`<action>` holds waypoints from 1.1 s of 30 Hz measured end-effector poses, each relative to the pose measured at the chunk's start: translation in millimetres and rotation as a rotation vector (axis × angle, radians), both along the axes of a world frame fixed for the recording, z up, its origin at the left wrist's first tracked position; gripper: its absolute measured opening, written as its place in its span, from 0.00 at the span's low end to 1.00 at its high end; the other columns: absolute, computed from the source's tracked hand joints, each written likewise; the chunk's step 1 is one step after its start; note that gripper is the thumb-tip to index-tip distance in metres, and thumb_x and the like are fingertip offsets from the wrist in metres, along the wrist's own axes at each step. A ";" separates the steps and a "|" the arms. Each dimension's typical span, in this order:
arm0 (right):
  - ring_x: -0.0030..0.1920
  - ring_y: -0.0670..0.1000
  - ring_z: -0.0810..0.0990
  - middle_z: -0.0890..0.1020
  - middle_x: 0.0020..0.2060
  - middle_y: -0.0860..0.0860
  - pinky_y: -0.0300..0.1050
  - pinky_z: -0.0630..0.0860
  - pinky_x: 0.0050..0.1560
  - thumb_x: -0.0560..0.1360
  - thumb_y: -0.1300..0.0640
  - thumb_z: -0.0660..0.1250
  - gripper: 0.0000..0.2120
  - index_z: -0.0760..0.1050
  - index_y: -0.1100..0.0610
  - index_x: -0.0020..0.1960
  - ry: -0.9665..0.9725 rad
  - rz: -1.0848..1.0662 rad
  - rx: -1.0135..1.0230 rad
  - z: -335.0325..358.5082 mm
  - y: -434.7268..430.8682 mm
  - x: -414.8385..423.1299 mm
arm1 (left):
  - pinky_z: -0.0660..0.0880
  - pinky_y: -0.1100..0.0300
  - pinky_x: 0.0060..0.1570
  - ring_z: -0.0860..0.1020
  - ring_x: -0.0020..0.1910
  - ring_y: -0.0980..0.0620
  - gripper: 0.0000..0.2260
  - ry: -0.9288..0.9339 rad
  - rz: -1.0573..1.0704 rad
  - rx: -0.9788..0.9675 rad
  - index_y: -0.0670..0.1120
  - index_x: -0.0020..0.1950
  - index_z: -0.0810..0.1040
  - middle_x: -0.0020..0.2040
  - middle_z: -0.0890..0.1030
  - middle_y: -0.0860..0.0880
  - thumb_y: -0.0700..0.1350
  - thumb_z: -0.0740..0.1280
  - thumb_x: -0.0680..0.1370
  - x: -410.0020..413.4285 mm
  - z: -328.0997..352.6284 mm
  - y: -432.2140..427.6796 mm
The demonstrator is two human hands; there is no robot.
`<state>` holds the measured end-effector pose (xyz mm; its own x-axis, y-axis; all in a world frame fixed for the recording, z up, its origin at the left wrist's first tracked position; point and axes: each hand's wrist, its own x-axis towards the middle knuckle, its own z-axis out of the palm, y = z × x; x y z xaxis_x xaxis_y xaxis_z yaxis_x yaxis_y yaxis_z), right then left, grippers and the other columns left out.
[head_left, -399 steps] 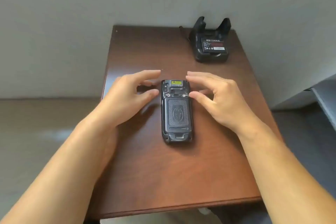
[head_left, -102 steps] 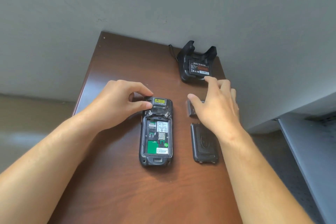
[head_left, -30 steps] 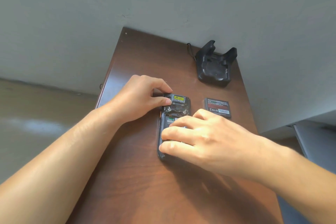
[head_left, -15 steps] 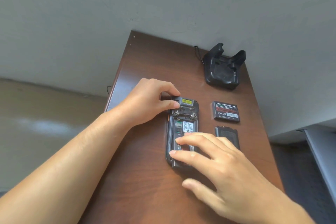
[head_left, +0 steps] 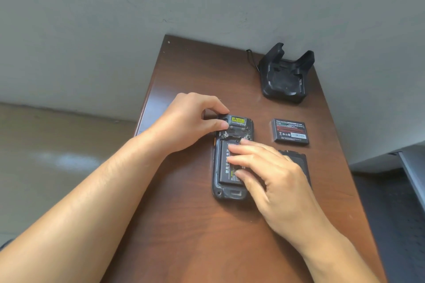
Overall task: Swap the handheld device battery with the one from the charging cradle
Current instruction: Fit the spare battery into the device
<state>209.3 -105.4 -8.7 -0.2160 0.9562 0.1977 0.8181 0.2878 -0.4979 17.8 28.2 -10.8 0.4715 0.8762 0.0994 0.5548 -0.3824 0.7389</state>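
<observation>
The handheld device (head_left: 232,158) lies face down near the middle of the brown wooden worktop (head_left: 184,225), its length running away from the person, its back cover off. A black battery (head_left: 226,163) with white printed characters sits in the open back compartment, filling the bay between the 2 screws near the top and the latch at the lower end. A yellow label (head_left: 237,119) shows on the device's far end.

The left hand (head_left: 190,122) is curled around the top left corner of the device, thumb and index finger pinching its edge. The right hand (head_left: 271,174) is open, fingers spread and laid flat on the battery, with the fingertips (head_left: 232,149) pressing its upper part; it grips nothing.

Just right of the device, a second battery (head_left: 290,131) lies flat on the worktop, its printed label with a red band facing up, apart from both hands. Below it, the removed back cover (head_left: 296,161) lies on the worktop, partly hidden behind the right hand.

The black charging cradle (head_left: 285,78) stands at the far right corner of the worktop, close to the grey wall (head_left: 207,2), its slot holding nothing. A thin black cable (head_left: 251,60) leaves its left side toward the wall
</observation>
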 end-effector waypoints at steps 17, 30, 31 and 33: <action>0.62 0.45 0.72 0.71 0.58 0.38 0.42 0.72 0.58 0.69 0.38 0.75 0.31 0.73 0.39 0.70 -0.101 -0.119 -0.100 11.1 -0.9 3.5 | 0.64 0.75 0.31 0.71 0.31 0.72 0.11 0.008 0.013 -0.006 0.53 0.55 0.84 0.28 0.71 0.79 0.51 0.74 0.74 0.0 1.9 -2.9; 0.65 0.46 0.74 0.72 0.60 0.41 0.47 0.74 0.65 0.70 0.34 0.68 0.32 0.72 0.42 0.72 -0.087 -0.481 -0.221 31.5 -0.7 67.0 | 0.64 0.72 0.30 0.71 0.29 0.64 0.10 -0.010 0.067 0.007 0.54 0.54 0.85 0.24 0.71 0.56 0.51 0.75 0.73 0.6 0.0 -3.6; 0.68 0.46 0.71 0.69 0.60 0.40 0.49 0.73 0.66 0.68 0.32 0.67 0.36 0.70 0.41 0.73 -0.130 -0.497 -0.297 32.2 -4.5 72.3 | 0.64 0.73 0.31 0.71 0.29 0.64 0.10 -0.008 0.062 0.008 0.54 0.54 0.85 0.24 0.72 0.56 0.51 0.75 0.73 1.0 0.4 -3.8; 0.71 0.46 0.66 0.65 0.60 0.39 0.49 0.71 0.67 0.66 0.30 0.69 0.40 0.67 0.41 0.75 -0.180 -0.509 -0.413 32.8 -8.7 76.9 | 0.65 0.73 0.31 0.71 0.29 0.63 0.10 -0.011 0.057 -0.001 0.54 0.53 0.85 0.24 0.74 0.60 0.50 0.75 0.73 1.3 0.4 -3.5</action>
<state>286.2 -114.1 24.1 0.2861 0.9366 -0.2025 0.8817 -0.3400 -0.3271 19.1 24.7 -10.4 0.4197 0.9018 0.1032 0.5674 -0.3494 0.7457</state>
